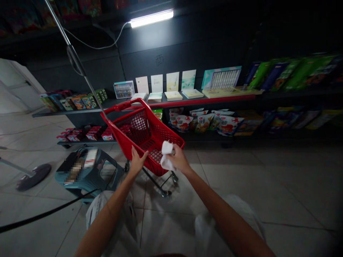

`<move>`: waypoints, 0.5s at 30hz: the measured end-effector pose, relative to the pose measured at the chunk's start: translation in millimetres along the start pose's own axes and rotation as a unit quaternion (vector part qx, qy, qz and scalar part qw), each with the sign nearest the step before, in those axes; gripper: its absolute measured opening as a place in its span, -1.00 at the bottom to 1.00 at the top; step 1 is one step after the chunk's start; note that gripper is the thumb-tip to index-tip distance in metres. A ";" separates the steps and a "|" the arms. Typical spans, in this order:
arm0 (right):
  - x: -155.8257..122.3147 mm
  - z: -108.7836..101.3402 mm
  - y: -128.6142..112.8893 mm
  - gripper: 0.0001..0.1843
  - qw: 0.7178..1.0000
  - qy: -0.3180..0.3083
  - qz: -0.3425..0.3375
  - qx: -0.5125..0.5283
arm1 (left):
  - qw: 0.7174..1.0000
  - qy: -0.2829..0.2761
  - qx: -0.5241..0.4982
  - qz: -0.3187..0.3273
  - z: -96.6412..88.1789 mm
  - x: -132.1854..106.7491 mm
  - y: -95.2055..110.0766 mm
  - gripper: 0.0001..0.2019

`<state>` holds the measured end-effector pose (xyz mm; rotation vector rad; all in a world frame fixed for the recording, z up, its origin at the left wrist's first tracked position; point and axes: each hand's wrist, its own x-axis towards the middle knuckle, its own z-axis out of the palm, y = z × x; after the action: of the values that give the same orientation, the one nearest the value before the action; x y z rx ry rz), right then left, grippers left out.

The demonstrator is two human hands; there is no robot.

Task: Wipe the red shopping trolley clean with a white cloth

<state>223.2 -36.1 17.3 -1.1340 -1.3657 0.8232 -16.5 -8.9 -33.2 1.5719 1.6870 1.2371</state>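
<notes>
A red plastic shopping cart (167, 134) with a lattice basket stands in front of me, tilted in my view. My left hand (137, 163) rests against the near side of its basket, with thumb and forefinger stretched apart at the rim. My right hand (180, 159) is closed on a crumpled white cloth (167, 151), which is over the basket's front right corner. Whether the cloth touches the rim I cannot tell. The basket floor (152, 143) shows through the opening.
A grey-blue stool (88, 175) with blurred items on top stands left of the cart, near a black cable (53, 213). A metal pole (63, 32) crosses at upper left. Behind are shelves (171, 103) with boxed books and snack bags (205, 122). A tube lamp (152, 18) shines above.
</notes>
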 end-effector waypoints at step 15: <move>11.0 -64.2 28.3 -0.71 0.943 0.043 -0.096 -0.316 | 1.000 0.012 0.000 0.019 -9.4 -2.7 -5.8 0.13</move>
<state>291.9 -25.9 2.7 -1.4681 -1.6909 0.1790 -26.7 -13.5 -34.6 1.6028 1.6798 1.2793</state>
